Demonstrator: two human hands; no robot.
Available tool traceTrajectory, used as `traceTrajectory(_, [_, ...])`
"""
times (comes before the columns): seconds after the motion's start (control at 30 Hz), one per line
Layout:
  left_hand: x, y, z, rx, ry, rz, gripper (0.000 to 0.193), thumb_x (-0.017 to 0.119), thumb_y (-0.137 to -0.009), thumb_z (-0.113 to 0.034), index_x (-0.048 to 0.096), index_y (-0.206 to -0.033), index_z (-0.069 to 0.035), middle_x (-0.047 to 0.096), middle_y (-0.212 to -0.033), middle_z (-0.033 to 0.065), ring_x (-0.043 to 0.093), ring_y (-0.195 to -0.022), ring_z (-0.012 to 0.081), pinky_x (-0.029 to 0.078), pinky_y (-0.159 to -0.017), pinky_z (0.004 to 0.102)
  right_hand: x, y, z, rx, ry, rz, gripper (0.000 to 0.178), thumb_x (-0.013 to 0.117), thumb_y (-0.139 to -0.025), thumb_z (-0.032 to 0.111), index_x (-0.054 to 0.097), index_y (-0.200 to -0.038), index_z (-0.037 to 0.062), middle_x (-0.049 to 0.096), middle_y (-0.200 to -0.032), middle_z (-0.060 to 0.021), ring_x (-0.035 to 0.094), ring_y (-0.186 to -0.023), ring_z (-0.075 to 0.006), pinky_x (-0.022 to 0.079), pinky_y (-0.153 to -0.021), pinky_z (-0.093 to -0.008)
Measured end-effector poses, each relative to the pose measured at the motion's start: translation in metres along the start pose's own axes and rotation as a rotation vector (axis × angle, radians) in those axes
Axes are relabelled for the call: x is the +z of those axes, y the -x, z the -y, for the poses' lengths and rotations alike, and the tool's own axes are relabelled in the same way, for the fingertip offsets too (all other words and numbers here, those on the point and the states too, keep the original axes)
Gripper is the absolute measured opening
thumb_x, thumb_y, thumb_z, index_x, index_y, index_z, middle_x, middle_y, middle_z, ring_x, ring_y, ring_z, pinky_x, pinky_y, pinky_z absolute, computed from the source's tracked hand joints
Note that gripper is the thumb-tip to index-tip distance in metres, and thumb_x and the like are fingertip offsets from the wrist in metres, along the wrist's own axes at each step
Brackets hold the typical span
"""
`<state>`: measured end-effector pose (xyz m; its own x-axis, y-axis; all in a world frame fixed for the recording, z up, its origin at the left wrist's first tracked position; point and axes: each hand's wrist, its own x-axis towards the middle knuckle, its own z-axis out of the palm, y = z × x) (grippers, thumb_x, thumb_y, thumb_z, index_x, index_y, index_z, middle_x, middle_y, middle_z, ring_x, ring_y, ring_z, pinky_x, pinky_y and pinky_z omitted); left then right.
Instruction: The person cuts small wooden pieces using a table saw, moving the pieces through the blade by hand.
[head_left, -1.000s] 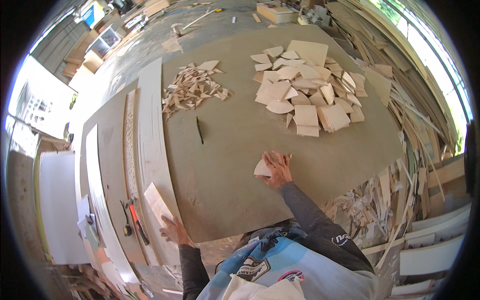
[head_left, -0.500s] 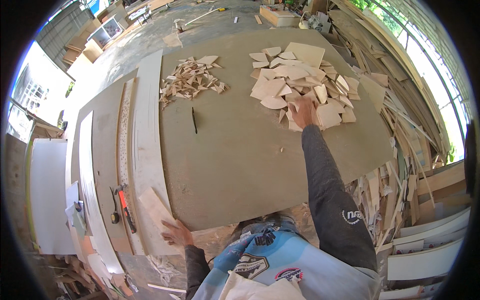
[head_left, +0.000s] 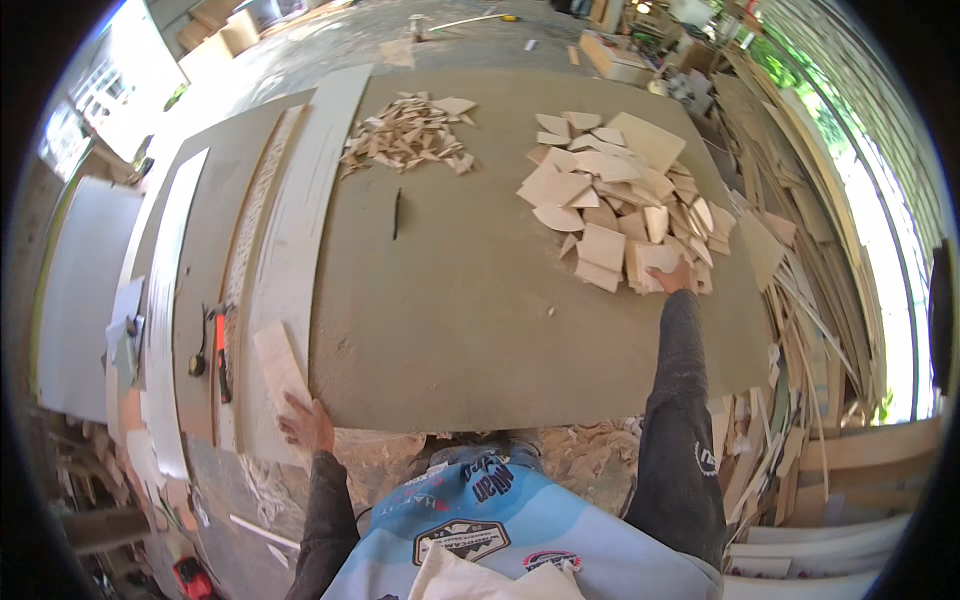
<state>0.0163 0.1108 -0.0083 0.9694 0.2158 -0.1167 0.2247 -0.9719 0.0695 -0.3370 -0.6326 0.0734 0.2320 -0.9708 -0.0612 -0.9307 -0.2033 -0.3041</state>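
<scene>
A heap of thin pale wood offcuts point(head_left: 610, 178), some curved and some pointed, lies on the right part of the large brown board point(head_left: 450, 330). My right hand point(head_left: 675, 277) is at the heap's near edge, thumb and fingers apart, touching the small pieces there; its fingertips are partly hidden. At the board's near left corner, my left hand point(head_left: 307, 425) rests with spread fingers at the lower end of a short pale wood strip point(head_left: 282, 365). This strip lies slanted on a long white panel point(head_left: 300, 220).
A smaller heap of wood slivers point(head_left: 410, 132) lies at the far left, with a black pen point(head_left: 396, 215) nearer. Left of the panel are a red-handled tool point(head_left: 222, 355) and a tape measure point(head_left: 197, 362). Stacked boards point(head_left: 815, 190) flank the right side.
My right hand has shifted right and nearer along the heap's front edge, exposing stacked pieces. My left hand stays by the strip, fingers now more spread. The whole view has swung somewhat.
</scene>
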Motion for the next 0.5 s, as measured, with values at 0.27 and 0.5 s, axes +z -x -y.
traceTrajectory(0.27, [0.000, -0.004, 0.011, 0.017, 0.024, -0.004, 0.081, 0.058, -0.094, -0.049, 0.020, -0.162, -0.030, 0.019, -0.159, 0.0359, 0.021, -0.147, 0.0534, 0.020, -0.115, 0.0688, -0.001, 0.030, 0.019, -0.031, 0.155, -0.074, 0.105, 0.089, -0.062, 0.053, 0.049, -0.144, 0.0010, 0.066, -0.125, -0.0172, 0.053, -0.129, -0.0360, 0.042, -0.108, -0.0439])
traceTrajectory(0.5, [0.005, 0.001, -0.005, 0.010, 0.046, -0.037, 0.081, 0.062, -0.092, -0.046, 0.023, -0.162, -0.028, 0.022, -0.157, 0.0356, 0.022, -0.146, 0.0521, 0.021, -0.115, 0.0680, -0.006, 0.112, 0.093, -0.578, -0.017, -0.244, 0.101, 0.093, -0.055, 0.040, 0.054, -0.140, 0.0017, 0.062, -0.131, -0.0144, 0.052, -0.124, -0.0321, 0.036, -0.108, -0.0497])
